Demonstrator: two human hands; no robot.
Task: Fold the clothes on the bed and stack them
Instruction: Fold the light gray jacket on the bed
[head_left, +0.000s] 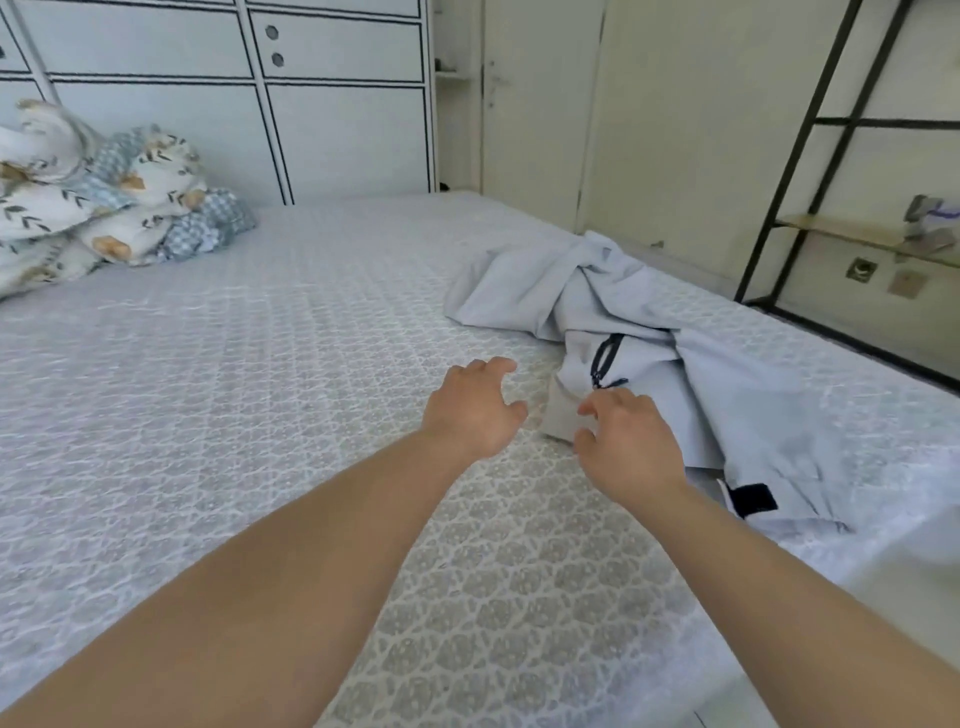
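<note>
Only one garment (649, 332) shows, a crumpled pale jacket with one dark zip, lying on the bed's (234, 389) right side. Two bare hands reach toward it: left hand (472, 410) loose-fingered, holding nothing; right hand (628, 441) relaxed at the jacket's edge. One bundled quilt (104, 197) lies far left.

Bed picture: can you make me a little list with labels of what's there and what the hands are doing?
surface: patterned mattress
garment: pale blue jacket, crumpled, unfolded, on the bed's right side
zipper: dark zipper, on the jacket
left hand: open, over the mattress, holding nothing
right hand: open, fingers at the jacket's near edge
far left: printed quilt, bundled
folded stack: none visible
</note>
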